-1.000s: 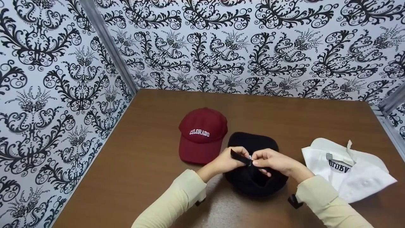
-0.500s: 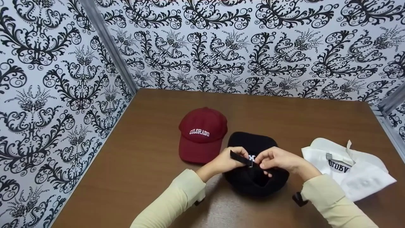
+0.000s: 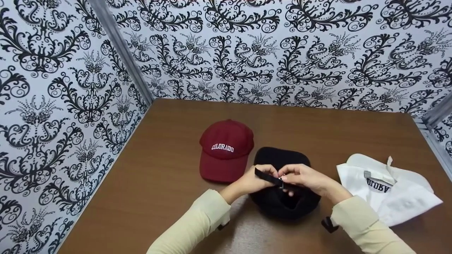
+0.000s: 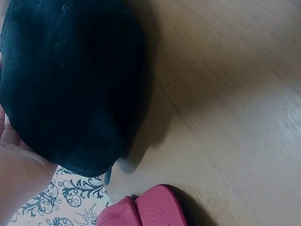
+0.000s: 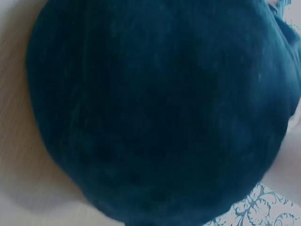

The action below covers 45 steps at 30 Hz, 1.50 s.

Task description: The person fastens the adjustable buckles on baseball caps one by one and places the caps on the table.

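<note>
Behind everything, black-and-white scrollwork wallpaper (image 3: 243,53); below, a brown table (image 3: 166,176). Pinching a black strap (image 3: 265,176) with the left hand (image 3: 255,179), just left of a small buckle (image 3: 281,182); pinching at the buckle's right side with the right hand (image 3: 307,178), exact hold too small to tell. Directly beneath both, a black cap (image 3: 270,201), brim pointing away from the body. Key relation, by judgement: strap slanting up and leftward, loose tail over the left hand and so nearer to that one, buckle between the two. Compared with half a second ago, right hand drawn in close to the left, white mark between them now mostly covered. Left of the black cap, a red cap (image 3: 227,155); farther right, a white cap (image 3: 399,197), both unmoved.
</note>
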### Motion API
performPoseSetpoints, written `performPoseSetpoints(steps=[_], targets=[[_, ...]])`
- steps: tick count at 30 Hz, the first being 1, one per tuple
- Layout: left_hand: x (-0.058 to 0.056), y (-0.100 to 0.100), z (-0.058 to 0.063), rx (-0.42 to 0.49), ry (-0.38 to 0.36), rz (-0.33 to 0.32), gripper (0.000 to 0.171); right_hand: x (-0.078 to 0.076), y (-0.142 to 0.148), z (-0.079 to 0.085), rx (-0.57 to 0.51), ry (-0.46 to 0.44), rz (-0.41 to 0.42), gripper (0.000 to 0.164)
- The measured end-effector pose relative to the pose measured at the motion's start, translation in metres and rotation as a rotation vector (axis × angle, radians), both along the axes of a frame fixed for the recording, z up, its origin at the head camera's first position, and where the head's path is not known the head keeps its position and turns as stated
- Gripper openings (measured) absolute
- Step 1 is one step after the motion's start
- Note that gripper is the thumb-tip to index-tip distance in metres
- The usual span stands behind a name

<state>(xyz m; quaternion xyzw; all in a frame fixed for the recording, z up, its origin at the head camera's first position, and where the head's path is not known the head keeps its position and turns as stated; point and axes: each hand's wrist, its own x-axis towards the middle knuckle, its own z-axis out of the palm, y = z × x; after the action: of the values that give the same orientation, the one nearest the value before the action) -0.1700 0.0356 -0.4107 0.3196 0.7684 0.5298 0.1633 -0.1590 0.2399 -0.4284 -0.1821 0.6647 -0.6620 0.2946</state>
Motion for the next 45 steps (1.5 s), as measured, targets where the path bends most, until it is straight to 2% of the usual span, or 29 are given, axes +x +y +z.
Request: performPoseSetpoints(steps=[7, 13, 17, 20, 22, 24, 27, 34, 37, 41, 43, 45], targets=[[-0.001, 0.000, 0.000, 0.027, -0.006, 0.017, 0.017, 0.000, -0.008, -0.002, -0.038, 0.021, -0.039, 0.016], [-0.004, -0.006, -0.002, 0.017, -0.004, 0.012, 0.019, 0.000, -0.008, -0.002, 0.016, 0.124, -0.003, 0.015], [-0.011, -0.011, -0.009, 0.021, -0.086, -0.024, 0.019, 0.000, -0.006, -0.001, 0.065, 0.132, 0.016, 0.015], [-0.017, -0.015, -0.014, 0.014, -0.157, -0.076, 0.022, 0.000, -0.005, -0.001, 0.088, 0.106, 0.006, 0.014], [-0.020, -0.018, -0.014, 0.002, -0.179, -0.114, 0.022, 0.000, -0.004, 0.000, 0.095, 0.098, 0.002, 0.013], [-0.021, -0.020, -0.012, 0.007, -0.193, -0.129, 0.020, 0.000, -0.004, 0.001, 0.094, 0.094, -0.001, 0.013], [-0.022, -0.022, -0.007, 0.018, -0.193, -0.118, 0.018, 0.000, -0.004, 0.001, 0.097, 0.087, -0.006, 0.013], [-0.012, -0.026, 0.017, 0.040, -0.200, -0.104, 0.015, 0.000, -0.003, 0.001, 0.131, 0.075, 0.000, 0.010], [-0.009, -0.026, 0.022, 0.063, -0.208, -0.101, 0.016, -0.002, -0.002, 0.000, 0.169, 0.121, 0.020, 0.015], [-0.005, -0.023, 0.028, 0.128, -0.230, -0.084, 0.018, -0.002, 0.000, 0.001, 0.234, 0.240, 0.012, 0.022], [-0.003, -0.020, 0.031, 0.176, -0.245, -0.072, 0.018, -0.002, 0.000, 0.005, 0.222, 0.269, -0.021, 0.025], [-0.001, -0.018, 0.034, 0.222, -0.256, -0.064, 0.019, -0.002, -0.001, 0.008, 0.154, 0.273, -0.057, 0.025]])
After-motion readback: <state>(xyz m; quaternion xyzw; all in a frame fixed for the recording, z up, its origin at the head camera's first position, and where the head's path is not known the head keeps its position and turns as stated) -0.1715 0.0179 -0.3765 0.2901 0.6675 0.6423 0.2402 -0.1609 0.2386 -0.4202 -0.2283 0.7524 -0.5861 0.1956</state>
